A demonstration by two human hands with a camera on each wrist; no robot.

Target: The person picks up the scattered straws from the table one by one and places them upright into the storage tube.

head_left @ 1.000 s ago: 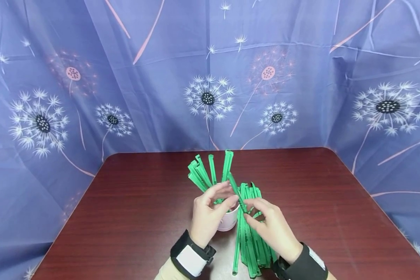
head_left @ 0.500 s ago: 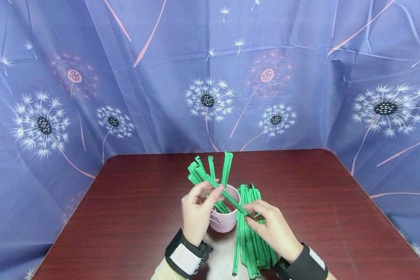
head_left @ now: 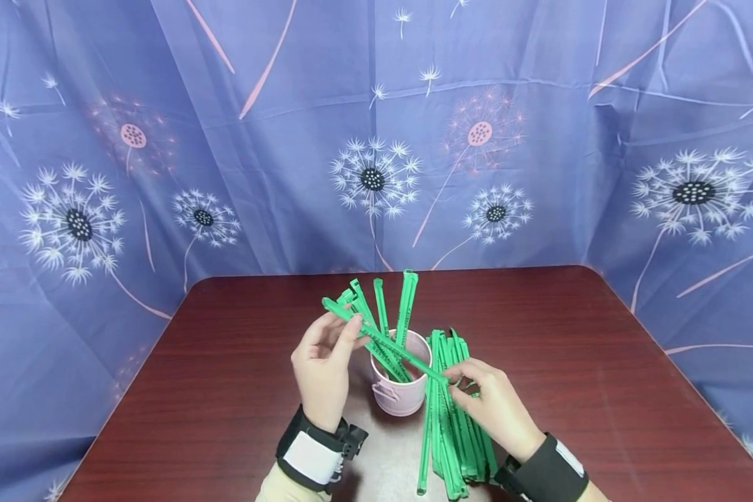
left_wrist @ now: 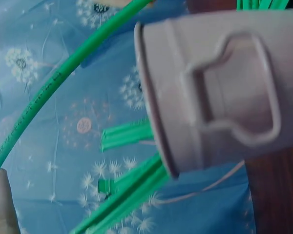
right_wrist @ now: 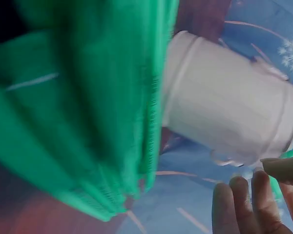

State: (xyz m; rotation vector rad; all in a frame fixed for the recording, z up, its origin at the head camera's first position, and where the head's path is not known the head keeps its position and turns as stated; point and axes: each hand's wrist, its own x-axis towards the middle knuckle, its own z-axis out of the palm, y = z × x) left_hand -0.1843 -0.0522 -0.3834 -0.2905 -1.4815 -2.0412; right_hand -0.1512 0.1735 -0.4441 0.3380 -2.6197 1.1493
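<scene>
A long green wrapped straw (head_left: 384, 339) with dark print slants above a small pale pink bucket (head_left: 399, 399). My left hand (head_left: 323, 373) pinches it near its upper left end, between thumb and fingers. At its lower right end, my right hand (head_left: 497, 404) pinches it with thumb and forefinger. Several more green straws (head_left: 406, 307) stand in the bucket, fanned out above the rim. The left wrist view shows the held straw (left_wrist: 39, 97) bowed slightly beside the bucket (left_wrist: 178, 87). In the right wrist view my right hand (right_wrist: 259, 200) is partly cut off.
A thick pile of green straws (head_left: 448, 432) lies right of the bucket, partly under my right hand. All stands on a dark red-brown wooden table (head_left: 238, 362). Behind it hangs a blue cloth (head_left: 288, 174) with dandelion prints.
My left hand has moved left, away from over the bucket, and its hold now lies near the straw's upper left end. The straw has swung from steep to flatter. The right hand stays nearly still.
</scene>
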